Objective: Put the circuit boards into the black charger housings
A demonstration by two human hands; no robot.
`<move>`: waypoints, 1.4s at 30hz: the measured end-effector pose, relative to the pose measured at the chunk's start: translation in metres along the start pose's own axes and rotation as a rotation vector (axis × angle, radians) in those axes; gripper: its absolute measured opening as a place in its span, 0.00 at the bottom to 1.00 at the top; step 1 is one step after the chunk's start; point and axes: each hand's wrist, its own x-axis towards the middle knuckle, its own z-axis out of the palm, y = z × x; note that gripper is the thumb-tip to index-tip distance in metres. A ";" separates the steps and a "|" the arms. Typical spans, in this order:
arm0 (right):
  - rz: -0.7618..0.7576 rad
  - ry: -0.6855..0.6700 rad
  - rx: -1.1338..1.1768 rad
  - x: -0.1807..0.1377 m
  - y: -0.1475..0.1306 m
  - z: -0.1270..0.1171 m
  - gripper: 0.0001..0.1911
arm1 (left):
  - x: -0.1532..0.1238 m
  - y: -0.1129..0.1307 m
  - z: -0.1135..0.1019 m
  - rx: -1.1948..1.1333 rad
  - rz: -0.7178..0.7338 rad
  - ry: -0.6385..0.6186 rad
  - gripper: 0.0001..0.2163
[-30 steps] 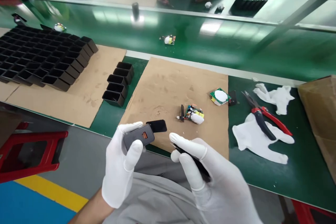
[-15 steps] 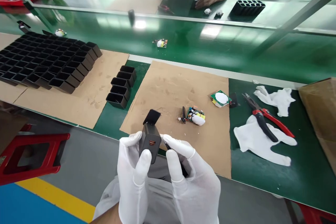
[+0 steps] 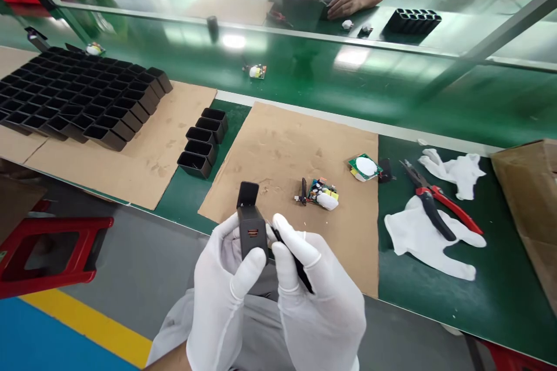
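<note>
Both my hands wear white gloves and meet in front of my lap, just off the bench's near edge. My left hand (image 3: 221,290) is closed round a dark grey charger casing (image 3: 251,226) held upright, its orange ports facing me and a black flap raised at its top. My right hand (image 3: 317,295) pinches a thin black tool (image 3: 296,264) whose tip touches the casing's right side. A small circuit board (image 3: 322,192) with coloured parts lies on the cardboard sheet (image 3: 296,151) just beyond.
Several empty black casings (image 3: 73,98) stand in rows at left, with a short stack (image 3: 202,142) beside them. A round white-topped board (image 3: 364,167), red-handled pliers (image 3: 435,206) and white gloves (image 3: 429,237) lie right. Cardboard box (image 3: 528,203) far right. Another person works across the green conveyor (image 3: 304,78).
My left hand turned the casing from lying sideways to upright. My right hand closed in from the right until the tool tip met the casing. A small board on the conveyor drifted left.
</note>
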 end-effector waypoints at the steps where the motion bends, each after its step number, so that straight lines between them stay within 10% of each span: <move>1: -0.009 -0.001 -0.048 0.000 0.001 -0.003 0.21 | 0.001 0.000 0.000 -0.027 -0.021 0.002 0.30; 14: -0.161 -0.313 -0.408 0.011 -0.010 -0.037 0.16 | 0.005 -0.008 -0.007 0.064 0.091 0.103 0.31; 42: -0.154 -0.436 -0.347 0.006 -0.007 -0.045 0.21 | 0.004 -0.019 -0.013 0.272 0.328 0.173 0.32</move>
